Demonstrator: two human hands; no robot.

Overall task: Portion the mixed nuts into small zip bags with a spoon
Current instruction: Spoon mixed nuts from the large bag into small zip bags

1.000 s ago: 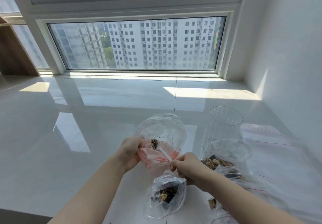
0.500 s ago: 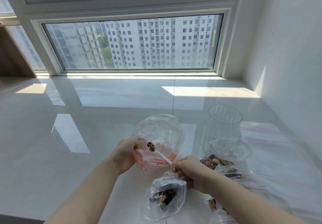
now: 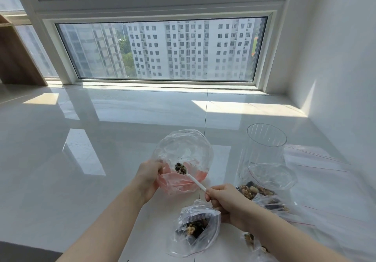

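Your spoon (image 3: 191,177) sits just below the middle of the frame, its bowl loaded with mixed nuts (image 3: 180,168) and already inside the mouth of the open zip bag (image 3: 183,155). Its long axis runs from the bowl at upper left down to the handle end at lower right, where your right hand (image 3: 225,202) pinches it between curled fingers. So the bag lies up and to the left of that hand, and the tip-out depends on the bowl staying over the opening, not over its near lip.

Your left hand (image 3: 149,177) grips the bag's left edge, fingers curled round the plastic, holding the mouth wide and facing you. It is the hand nearer the bag; the right reaches it only through the spoon.

Below the right hand, a second bag (image 3: 198,228) with nuts in it lies on the glossy white surface (image 3: 71,170). At right stand a clear plastic cup (image 3: 264,145) and more bags with nuts (image 3: 254,190), with flat empty bags beyond.

Hard to read: the clear plastic blurs where the bag's near lip ends, the pink at its bottom may be your palm seen through it, and your right forearm covers part of the bags at lower right.
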